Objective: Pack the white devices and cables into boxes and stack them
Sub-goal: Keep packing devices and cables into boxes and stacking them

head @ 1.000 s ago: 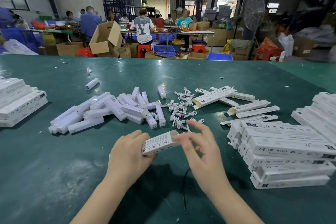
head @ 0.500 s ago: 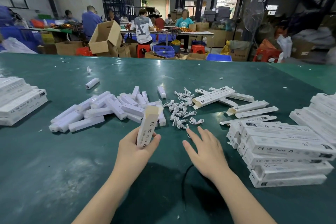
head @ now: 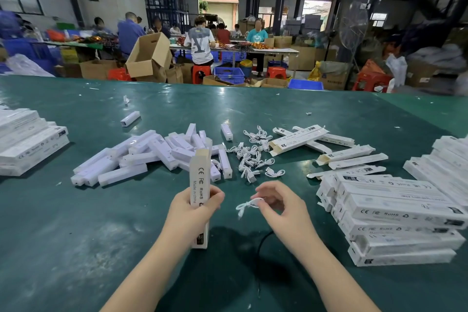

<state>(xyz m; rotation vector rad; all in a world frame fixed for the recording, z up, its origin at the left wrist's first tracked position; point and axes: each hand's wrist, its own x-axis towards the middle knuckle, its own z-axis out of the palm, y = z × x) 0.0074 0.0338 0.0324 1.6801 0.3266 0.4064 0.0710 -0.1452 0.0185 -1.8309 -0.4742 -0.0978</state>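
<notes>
Left hand (head: pixel 192 210) grips box (head: pixel 200 185) upright, open flap up; right hand (head: pixel 281 206) pinches coiled cable (head: pixel 247 206) — keep it bundled, feed straight down beside the device

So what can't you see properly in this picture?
Head view only:
- Inside the box held upright by the left hand: its open top faces away, so a device inside can't be told.
- Cable plug ends: too small, partly behind the right hand fingers.
- Left stack and far-right stack: cut off by the edges.
- Workers behind: blurred.
</notes>
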